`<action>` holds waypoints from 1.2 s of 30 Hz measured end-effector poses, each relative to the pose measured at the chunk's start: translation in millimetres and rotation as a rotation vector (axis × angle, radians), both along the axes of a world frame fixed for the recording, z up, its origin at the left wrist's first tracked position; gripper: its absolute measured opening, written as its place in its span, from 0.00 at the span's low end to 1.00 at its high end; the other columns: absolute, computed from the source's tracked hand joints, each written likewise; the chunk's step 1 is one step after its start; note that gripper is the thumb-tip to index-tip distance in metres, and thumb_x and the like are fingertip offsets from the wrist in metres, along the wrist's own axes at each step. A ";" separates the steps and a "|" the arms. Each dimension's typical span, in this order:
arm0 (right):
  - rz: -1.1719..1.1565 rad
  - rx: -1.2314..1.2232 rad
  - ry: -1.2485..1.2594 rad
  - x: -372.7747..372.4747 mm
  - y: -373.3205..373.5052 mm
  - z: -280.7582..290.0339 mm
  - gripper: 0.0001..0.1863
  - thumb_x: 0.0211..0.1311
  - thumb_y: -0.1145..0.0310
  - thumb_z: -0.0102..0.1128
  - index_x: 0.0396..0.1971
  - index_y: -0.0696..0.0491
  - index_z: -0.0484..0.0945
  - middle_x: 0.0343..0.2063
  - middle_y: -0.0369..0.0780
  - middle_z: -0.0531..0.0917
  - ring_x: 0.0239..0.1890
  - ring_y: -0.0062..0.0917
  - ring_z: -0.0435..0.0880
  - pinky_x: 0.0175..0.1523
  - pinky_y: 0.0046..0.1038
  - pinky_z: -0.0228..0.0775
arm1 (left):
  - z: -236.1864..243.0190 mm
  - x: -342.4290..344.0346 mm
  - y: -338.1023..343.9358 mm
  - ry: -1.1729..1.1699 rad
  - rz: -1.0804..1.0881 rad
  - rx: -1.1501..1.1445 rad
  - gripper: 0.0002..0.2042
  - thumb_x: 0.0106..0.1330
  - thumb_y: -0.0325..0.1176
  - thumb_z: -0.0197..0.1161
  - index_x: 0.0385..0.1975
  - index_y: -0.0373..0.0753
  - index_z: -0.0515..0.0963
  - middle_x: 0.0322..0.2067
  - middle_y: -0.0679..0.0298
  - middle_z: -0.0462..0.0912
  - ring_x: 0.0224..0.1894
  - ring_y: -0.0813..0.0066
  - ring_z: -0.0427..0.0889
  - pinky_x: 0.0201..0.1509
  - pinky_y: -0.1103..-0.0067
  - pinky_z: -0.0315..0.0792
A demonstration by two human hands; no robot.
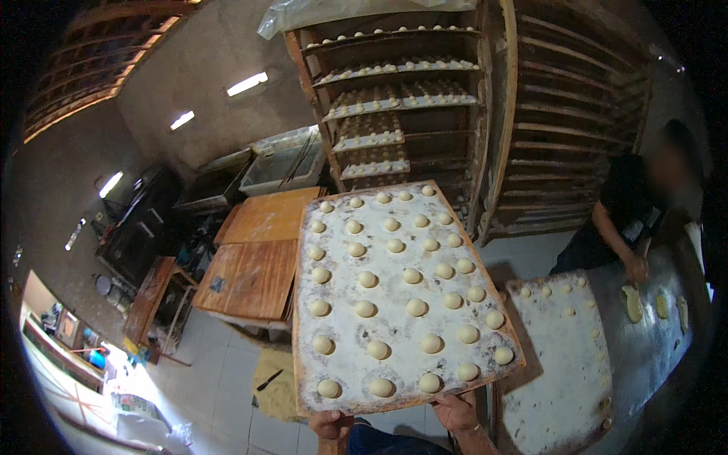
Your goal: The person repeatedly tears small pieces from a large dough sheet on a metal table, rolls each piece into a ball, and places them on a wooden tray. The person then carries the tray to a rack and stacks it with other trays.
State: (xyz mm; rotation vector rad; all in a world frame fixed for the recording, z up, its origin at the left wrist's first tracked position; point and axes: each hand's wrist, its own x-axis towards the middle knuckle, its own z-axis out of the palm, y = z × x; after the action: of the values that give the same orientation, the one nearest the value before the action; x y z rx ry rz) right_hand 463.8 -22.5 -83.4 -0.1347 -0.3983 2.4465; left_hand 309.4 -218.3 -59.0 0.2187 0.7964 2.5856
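Note:
A large floured wooden board (390, 318) is carried in front of me, held by its near edge. Several rows of small round dough balls (412, 276) are spaced over it. My left hand (331, 425) grips the near edge toward the left corner, its thumb on top. Farther right along that edge, my right hand (456, 412) is closed on the board too; its fingers underneath are hidden. The board's far end is in front of a wooden rack (406, 106), whose shelves hold boards of dough balls.
An empty slatted rack (569, 129) stands to the right. A co-worker (633, 205) works at a metal table (652, 364) with dough pieces (632, 304). Another floured board (553, 364) lies beside me. Left are stacked wooden boards (250, 277), a plastic tub (280, 171) and a knife (269, 380).

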 end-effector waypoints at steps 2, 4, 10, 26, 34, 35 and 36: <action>-0.149 -0.021 0.042 -34.0 -20.2 -29.4 0.37 0.58 0.86 0.56 0.70 0.52 0.64 0.63 0.44 0.76 0.66 0.41 0.75 0.72 0.55 0.68 | -81.4 -88.5 -47.7 -0.014 -0.322 -0.116 0.40 0.50 0.26 0.66 0.69 0.32 0.62 0.58 0.50 0.78 0.59 0.50 0.80 0.65 0.49 0.76; -0.247 -0.164 0.045 -47.9 -17.4 -68.5 0.37 0.56 0.83 0.56 0.69 0.54 0.65 0.64 0.44 0.76 0.67 0.41 0.74 0.74 0.52 0.66 | -60.3 -109.0 -37.9 0.079 -0.440 -0.095 0.42 0.51 0.26 0.67 0.71 0.33 0.60 0.60 0.50 0.76 0.62 0.52 0.78 0.68 0.51 0.72; -0.343 0.058 0.068 -71.9 -34.1 -52.3 0.36 0.53 0.79 0.56 0.67 0.57 0.68 0.64 0.46 0.75 0.68 0.41 0.72 0.75 0.48 0.64 | 14.6 -147.6 -62.7 0.221 -0.651 -0.157 0.45 0.55 0.21 0.69 0.76 0.37 0.54 0.68 0.56 0.68 0.70 0.58 0.69 0.76 0.56 0.63; -0.544 0.410 0.123 -106.2 26.4 -169.7 0.20 0.60 0.67 0.62 0.52 0.55 0.78 0.51 0.40 0.83 0.54 0.39 0.80 0.63 0.49 0.71 | -69.0 -230.5 -22.8 0.524 -0.926 -0.221 0.43 0.66 0.16 0.66 0.78 0.44 0.51 0.68 0.59 0.72 0.67 0.65 0.74 0.72 0.66 0.72; -0.212 0.511 0.513 -40.4 70.1 -215.6 0.08 0.60 0.76 0.57 0.38 0.54 0.82 0.41 0.42 0.85 0.44 0.35 0.81 0.60 0.43 0.66 | -88.1 -222.0 3.1 0.656 -0.980 -0.171 0.38 0.69 0.14 0.61 0.77 0.45 0.55 0.67 0.61 0.73 0.66 0.63 0.75 0.68 0.60 0.77; -0.178 0.514 0.450 -41.6 44.0 -227.6 0.05 0.60 0.74 0.60 0.35 0.52 0.82 0.38 0.40 0.84 0.38 0.31 0.80 0.48 0.38 0.70 | -106.0 -218.4 -19.9 0.545 -0.980 -0.188 0.36 0.68 0.13 0.60 0.75 0.43 0.60 0.65 0.61 0.75 0.63 0.63 0.77 0.67 0.61 0.78; -0.250 0.582 0.413 -75.2 59.8 -180.5 0.05 0.60 0.74 0.62 0.35 0.52 0.82 0.38 0.40 0.85 0.38 0.30 0.80 0.46 0.36 0.72 | -67.8 -235.6 4.7 0.515 -0.938 -0.184 0.34 0.69 0.14 0.60 0.74 0.43 0.61 0.65 0.61 0.75 0.63 0.63 0.77 0.67 0.61 0.78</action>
State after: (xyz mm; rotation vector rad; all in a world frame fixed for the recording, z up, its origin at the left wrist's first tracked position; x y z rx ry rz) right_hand 388.6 37.3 -263.9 0.5261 -0.8226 1.9552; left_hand 73.7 -213.6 -126.8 0.9648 0.8196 1.5680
